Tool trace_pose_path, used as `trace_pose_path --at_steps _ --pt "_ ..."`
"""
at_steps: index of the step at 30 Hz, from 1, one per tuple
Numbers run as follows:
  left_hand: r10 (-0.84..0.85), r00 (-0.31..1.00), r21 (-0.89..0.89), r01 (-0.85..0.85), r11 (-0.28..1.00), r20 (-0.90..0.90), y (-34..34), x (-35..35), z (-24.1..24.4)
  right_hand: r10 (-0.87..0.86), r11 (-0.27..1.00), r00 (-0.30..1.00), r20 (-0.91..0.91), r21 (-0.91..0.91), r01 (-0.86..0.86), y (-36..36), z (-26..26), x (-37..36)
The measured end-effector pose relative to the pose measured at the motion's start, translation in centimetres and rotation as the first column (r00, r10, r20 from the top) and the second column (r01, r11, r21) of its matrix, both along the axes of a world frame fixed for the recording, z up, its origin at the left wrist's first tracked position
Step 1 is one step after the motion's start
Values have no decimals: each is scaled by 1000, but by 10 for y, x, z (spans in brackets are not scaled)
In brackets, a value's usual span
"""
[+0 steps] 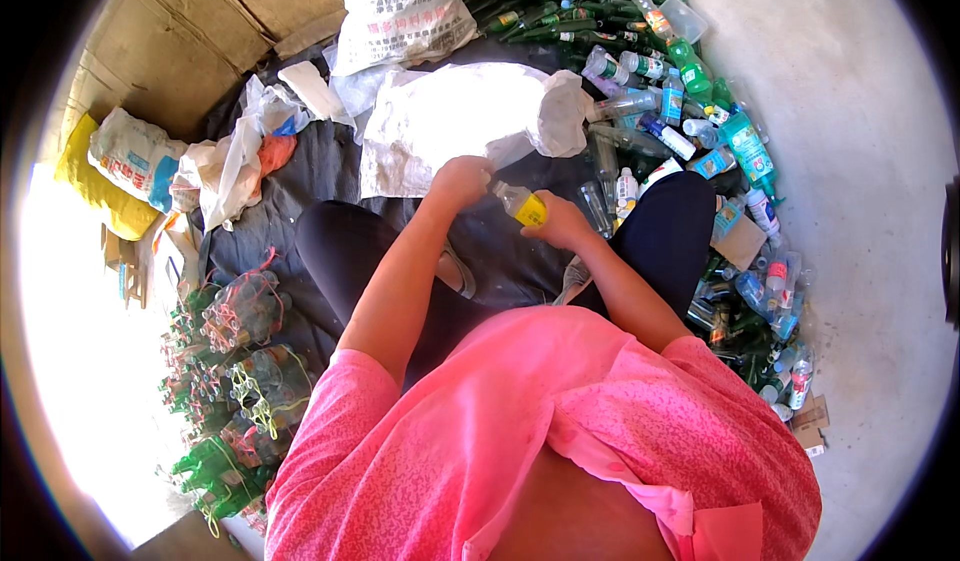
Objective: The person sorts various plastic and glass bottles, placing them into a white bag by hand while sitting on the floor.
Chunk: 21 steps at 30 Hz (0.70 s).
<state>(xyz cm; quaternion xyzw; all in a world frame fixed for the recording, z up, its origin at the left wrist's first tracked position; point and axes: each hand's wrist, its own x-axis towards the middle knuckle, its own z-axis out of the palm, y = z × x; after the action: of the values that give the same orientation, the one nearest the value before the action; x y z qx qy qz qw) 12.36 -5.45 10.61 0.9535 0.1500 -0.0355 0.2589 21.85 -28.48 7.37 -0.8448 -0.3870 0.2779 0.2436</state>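
A clear plastic bottle with a yellow label (516,202) is gripped around its lower part by my right hand (561,222). Its neck tilts up to the left, towards my left hand (459,183). The fingers of that hand are curled close by the bottle's mouth; whether they hold a cap or anything else is hidden. Just beyond both hands lies a white woven sack (450,122), its front edge behind my left hand. A gathered end of pale plastic (561,114) sits at its right.
Loose plastic and green glass bottles (581,24) pile up from the far side round to my right. Bundles of bottles tied with string (247,313) stand at left. A printed upright sack (401,17) and cardboard sheets (172,43) are at the back. Dark sheeting (300,186) covers the floor.
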Motion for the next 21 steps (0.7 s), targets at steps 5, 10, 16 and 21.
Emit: trace_pose_path --at_steps 5,10,16,21 --pt "64 998 -164 -68 984 -27 3 3 -10 -12 988 1000 -15 153 14 3 1 -5" --pt "17 1000 -179 -19 984 -13 2 4 1 -28 983 999 -29 182 33 2 9 -5" --pt "-47 999 -151 44 988 -12 5 8 -5 -29 975 999 29 221 22 2 7 -6" --pt "-3 997 -179 17 984 78 3 10 -19 -41 973 999 13 226 37 3 4 -6"
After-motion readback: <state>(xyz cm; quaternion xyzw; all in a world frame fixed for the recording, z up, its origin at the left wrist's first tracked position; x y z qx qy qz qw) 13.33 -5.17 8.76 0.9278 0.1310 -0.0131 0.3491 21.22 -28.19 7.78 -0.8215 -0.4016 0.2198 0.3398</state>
